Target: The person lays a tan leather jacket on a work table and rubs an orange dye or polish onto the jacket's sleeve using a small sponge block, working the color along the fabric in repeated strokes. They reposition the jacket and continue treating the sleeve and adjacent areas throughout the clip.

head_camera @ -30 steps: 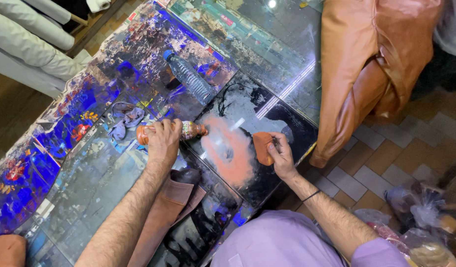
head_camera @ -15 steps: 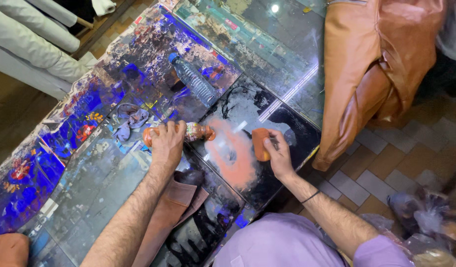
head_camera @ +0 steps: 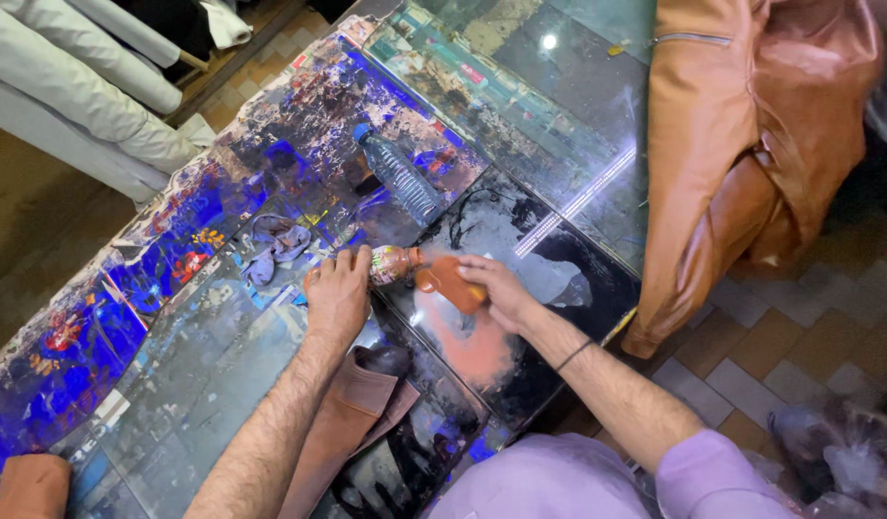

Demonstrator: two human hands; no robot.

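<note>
A: Overhead artificial light, moderately bright. A small round hotspot sits on the glass tabletop [head_camera: 597, 125] near the upper edge, and a long pale streak of glare [head_camera: 578, 197] runs diagonally across the dark panel below it.

B: Shadows?

A: Soft and short; a dim one lies under the right hand [head_camera: 501, 288]. The tiled floor [head_camera: 751, 365] at the right is darker than the table.

B: Sharpness?

A: Fair at centre; the left hand [head_camera: 336, 293] is reasonably crisp. The lower right corner is smeared, and the plastic bag [head_camera: 837, 452] there is blurred. Straight table edges bow slightly toward the borders, as with a wide lens. Colours are saturated, blues especially
</note>
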